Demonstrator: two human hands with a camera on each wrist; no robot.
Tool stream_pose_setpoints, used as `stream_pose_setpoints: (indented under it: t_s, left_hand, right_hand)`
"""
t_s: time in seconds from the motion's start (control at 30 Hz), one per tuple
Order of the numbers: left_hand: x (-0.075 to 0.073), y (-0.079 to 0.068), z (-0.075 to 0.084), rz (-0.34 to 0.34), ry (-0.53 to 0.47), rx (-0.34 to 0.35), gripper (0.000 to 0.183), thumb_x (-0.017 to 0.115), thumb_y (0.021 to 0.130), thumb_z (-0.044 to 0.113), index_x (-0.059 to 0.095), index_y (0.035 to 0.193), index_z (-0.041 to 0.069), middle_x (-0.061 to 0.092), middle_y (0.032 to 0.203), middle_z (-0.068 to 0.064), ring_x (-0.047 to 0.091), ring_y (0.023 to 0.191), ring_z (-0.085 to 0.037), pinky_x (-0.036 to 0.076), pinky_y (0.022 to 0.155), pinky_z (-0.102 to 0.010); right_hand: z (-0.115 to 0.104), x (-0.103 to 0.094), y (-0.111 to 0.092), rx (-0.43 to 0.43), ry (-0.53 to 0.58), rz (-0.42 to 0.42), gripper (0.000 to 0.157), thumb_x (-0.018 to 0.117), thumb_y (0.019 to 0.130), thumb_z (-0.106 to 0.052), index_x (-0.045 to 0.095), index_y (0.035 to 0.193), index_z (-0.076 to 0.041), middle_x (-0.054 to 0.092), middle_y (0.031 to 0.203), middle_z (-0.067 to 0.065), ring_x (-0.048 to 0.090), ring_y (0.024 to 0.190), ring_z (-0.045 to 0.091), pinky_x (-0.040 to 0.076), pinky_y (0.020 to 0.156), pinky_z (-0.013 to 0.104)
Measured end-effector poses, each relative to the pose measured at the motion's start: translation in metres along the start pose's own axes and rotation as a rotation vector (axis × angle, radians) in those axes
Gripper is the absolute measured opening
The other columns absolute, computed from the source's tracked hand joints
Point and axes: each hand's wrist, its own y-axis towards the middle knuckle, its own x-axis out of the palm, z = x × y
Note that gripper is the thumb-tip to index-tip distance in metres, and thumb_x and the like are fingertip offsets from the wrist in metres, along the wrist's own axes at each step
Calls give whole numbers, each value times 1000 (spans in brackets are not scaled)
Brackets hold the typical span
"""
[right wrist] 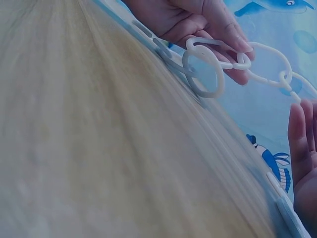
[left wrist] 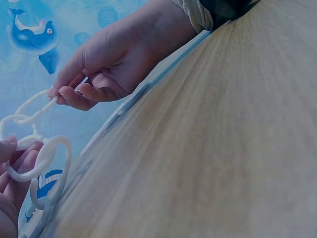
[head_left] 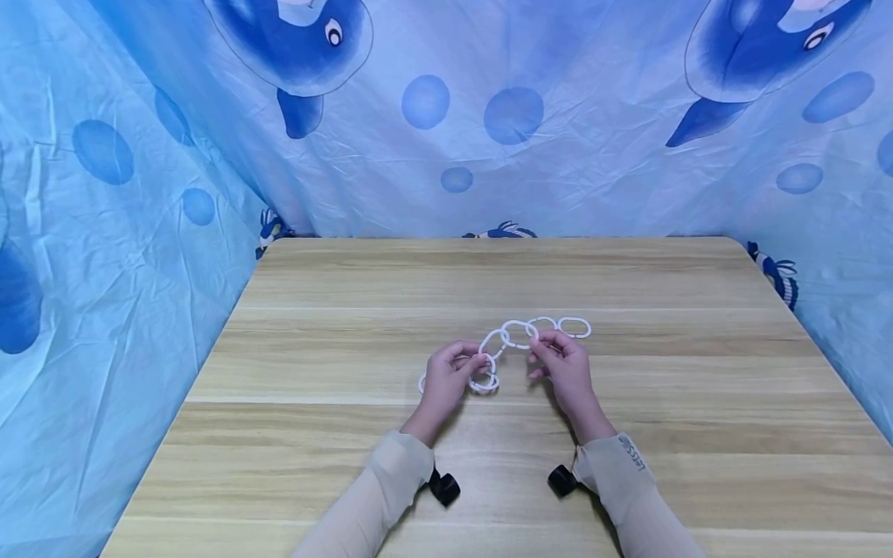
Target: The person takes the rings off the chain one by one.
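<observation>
White oval plastic links, joined into a chain [head_left: 517, 322], stretch between the two hands above the wooden table. My left hand [head_left: 445, 380] pinches one link between thumb and fingers. Several links hang or lie about that hand, among them a hanging link [right wrist: 220, 84] in the right wrist view. My right hand [head_left: 570, 376] holds another link at its edge with thumb and index finger, its other fingers loosely bent. Beyond the right fingertips the chain runs on to an end link [head_left: 574, 318]. Part of a link shows left of my left hand, mostly hidden behind it.
The wood-grain table [head_left: 314, 349] spreads out around the hands. A blue curtain [head_left: 593, 170] with whales and bubbles hangs behind and at both sides. Each wrist carries a small black camera, such as the left one [head_left: 444, 488], close above the tabletop.
</observation>
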Motion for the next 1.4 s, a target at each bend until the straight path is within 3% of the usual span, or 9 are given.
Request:
stream_pose_setpoints:
  t_s: [0.07,0.17,0.37,0.6,0.87,1.07,1.4]
  left_hand:
    - [0,0,0,5,1,-3,22,66,87,-2,63,106,-13,67,101,-31,73,84,-17,61,78,-25]
    - [1,0,-1,10,8,1,21,66,86,-2,64,105,-12,68,101,-31,73,84,-18,61,78,-25]
    - [0,-1,0,3,24,-1,23,67,86,-1,64,106,-11,69,102,-28,72,84,-17,61,78,-25]
    - [0,-2,0,-14,33,-3,24,68,86,1,63,107,-10,69,102,-27,73,87,-23,61,79,-27]
    - [1,-2,1,-26,49,4,23,67,87,0,62,107,-11,69,100,-28,73,89,-29,61,78,-28]
    - [1,-2,3,-33,25,-8,23,66,87,-1,61,107,-12,69,102,-28,73,87,-25,61,79,-28]
    - [1,-1,2,-11,-22,-31,24,65,87,-2,60,106,-15,68,102,-29,71,79,-10,61,78,-26]
  right_hand:
    - [0,0,0,-2,-6,-4,4,63,89,2,62,92,0,63,74,-4,61,64,8,56,48,23]
    - [1,0,0,-4,-18,-15,10,63,89,4,59,96,9,64,74,-5,61,63,8,56,48,23]
    - [3,3,-1,-14,-38,-30,15,63,88,5,58,98,15,63,75,-6,60,61,7,56,47,24]
    - [4,5,-2,-2,-49,-55,5,64,87,6,63,91,2,64,74,-7,61,62,6,57,48,24]
    - [5,6,-2,-2,-61,-72,3,63,88,5,62,88,2,64,74,-7,61,62,7,57,48,25]
    - [3,7,-3,-2,-47,-68,11,62,88,7,63,84,-4,64,74,-7,61,61,8,56,47,25]
    - [3,7,-3,19,-21,-85,3,63,87,6,62,88,4,64,72,-6,61,62,8,57,48,25]
